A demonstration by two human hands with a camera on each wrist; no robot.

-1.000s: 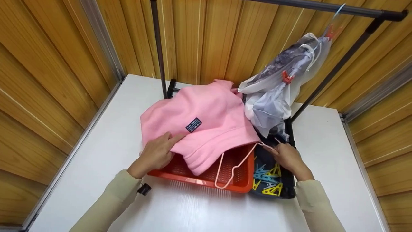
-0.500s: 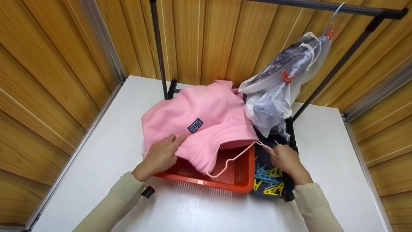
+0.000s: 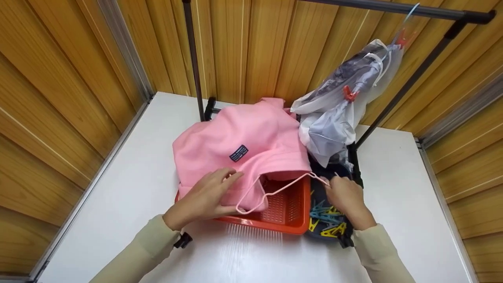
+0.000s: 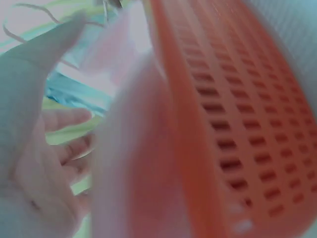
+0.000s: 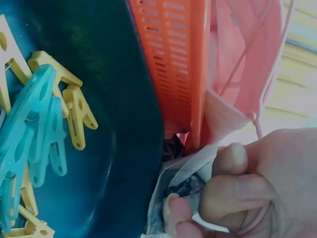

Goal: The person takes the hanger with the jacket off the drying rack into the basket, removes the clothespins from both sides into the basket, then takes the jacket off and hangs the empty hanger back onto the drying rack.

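A pink sweatshirt (image 3: 235,133) with a dark label lies over the red plastic basket (image 3: 289,228), its hem opening towards me. My right hand (image 3: 347,200) grips the hook end of a pale pink clothes hanger (image 3: 291,184), and its curled fingers show in the right wrist view. Part of the hanger's frame is inside the hem opening. On the sweatshirt near the hem rests my left hand (image 3: 204,194), fingers and thumb spread apart. Its thumb is close to the hanger's near corner; whether they touch I cannot tell.
Right of the basket stands a dark blue bin (image 5: 124,148) with several yellow and blue clothes pegs (image 5: 44,114). A black rack (image 3: 408,86) carries hanging white-and-grey clothing (image 3: 334,118) with red pegs. Wood-patterned walls enclose the white table (image 3: 149,129).
The hanger's near corner has moved left, towards my left hand, and the hem has shifted with it. My left hand has moved right and its fingers have spread. The right hand has shifted slightly left.
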